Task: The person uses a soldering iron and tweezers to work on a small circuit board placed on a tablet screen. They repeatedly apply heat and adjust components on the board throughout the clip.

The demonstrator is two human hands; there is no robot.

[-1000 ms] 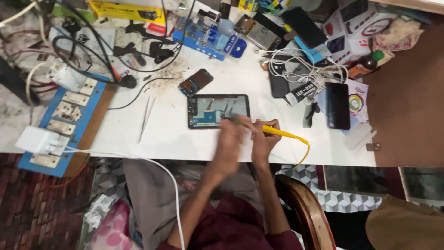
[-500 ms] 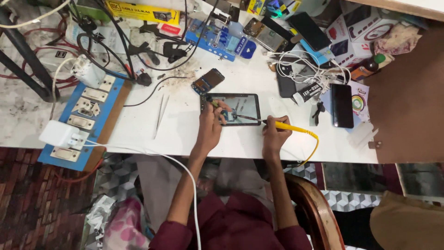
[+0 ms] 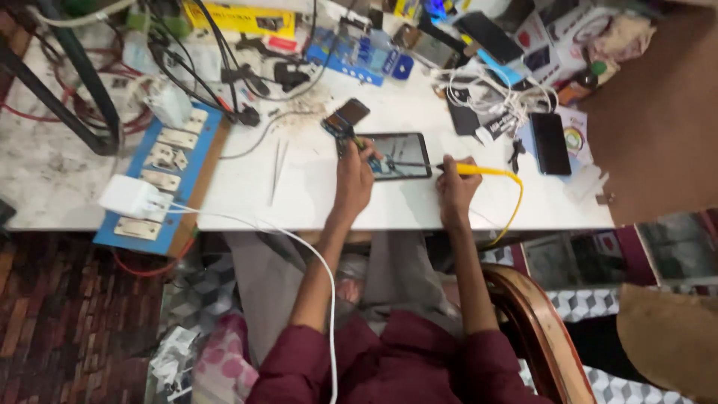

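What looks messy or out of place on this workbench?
The opened device under both hands lies with its insides showing. The blue switchboard hangs past the table's front edge, a white adapter plugged into it. Tangled cables and gritty debris crowd the back.

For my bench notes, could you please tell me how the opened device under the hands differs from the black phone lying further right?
The opened device lies lengthwise along the table edge with its insides exposed; the black phone lies end-on, closed and dark. The left hand touches the device, while the phone lies untouched. Both are flat slabs on the white table.
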